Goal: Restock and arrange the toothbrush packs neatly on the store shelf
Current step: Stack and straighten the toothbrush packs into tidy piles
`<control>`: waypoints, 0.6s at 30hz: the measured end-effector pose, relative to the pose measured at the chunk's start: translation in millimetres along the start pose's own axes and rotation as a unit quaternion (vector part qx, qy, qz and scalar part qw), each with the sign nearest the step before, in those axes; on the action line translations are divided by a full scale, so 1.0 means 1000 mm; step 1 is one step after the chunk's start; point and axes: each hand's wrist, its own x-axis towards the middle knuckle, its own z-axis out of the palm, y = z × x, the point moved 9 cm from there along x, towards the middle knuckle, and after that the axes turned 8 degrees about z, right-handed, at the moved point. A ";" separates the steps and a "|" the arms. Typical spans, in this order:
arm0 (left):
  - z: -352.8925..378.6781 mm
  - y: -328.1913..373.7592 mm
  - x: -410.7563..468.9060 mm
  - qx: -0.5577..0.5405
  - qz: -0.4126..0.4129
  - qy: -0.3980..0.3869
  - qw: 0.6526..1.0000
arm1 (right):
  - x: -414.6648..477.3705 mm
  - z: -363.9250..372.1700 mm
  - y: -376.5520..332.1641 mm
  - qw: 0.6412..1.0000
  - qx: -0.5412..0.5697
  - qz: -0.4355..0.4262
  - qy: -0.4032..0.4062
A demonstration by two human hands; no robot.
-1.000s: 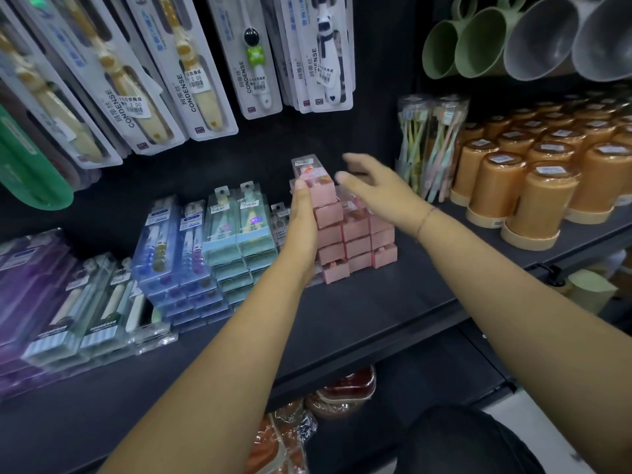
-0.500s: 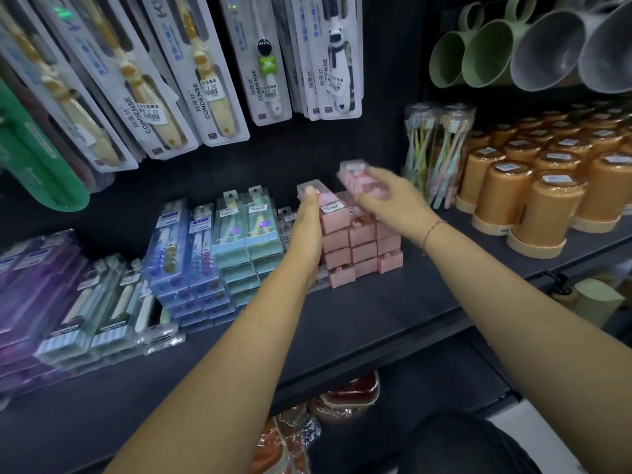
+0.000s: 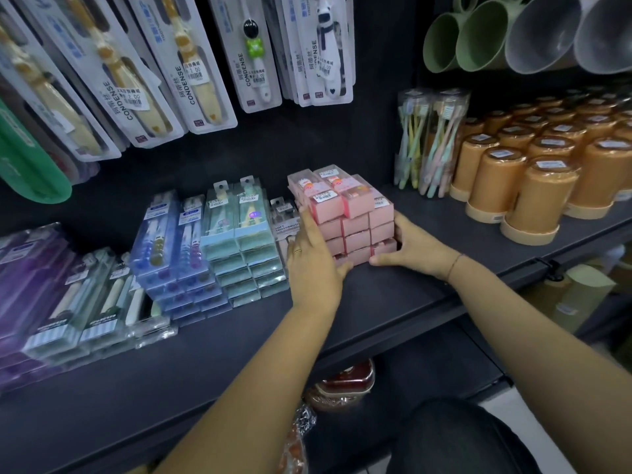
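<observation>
While the stack of pink rectangular toothbrush packs (image 3: pixel 355 230) stands on the dark shelf board (image 3: pixel 393 302), it is pressed between both hands. The left hand (image 3: pixel 313 265) is laid with straight fingers (image 3: pixel 307 227) flat on its left face. The right hand (image 3: pixel 420 248) is set against its right face, fingers extended, thumb along the bottom front edge. Teal-carded clear packs (image 3: pixel 246 248) lie near the left fingers. Beyond the right fingers, bare board is left before the orange plastic cups (image 3: pixel 533 200).

Orange tumblers (image 3: pixel 543 196) at right, green mugs (image 3: pixel 478 42) above.
</observation>
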 end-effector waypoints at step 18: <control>-0.005 -0.015 -0.003 0.017 -0.072 0.051 0.996 | 0.007 -0.008 0.009 0.994 -0.033 -0.007 0.105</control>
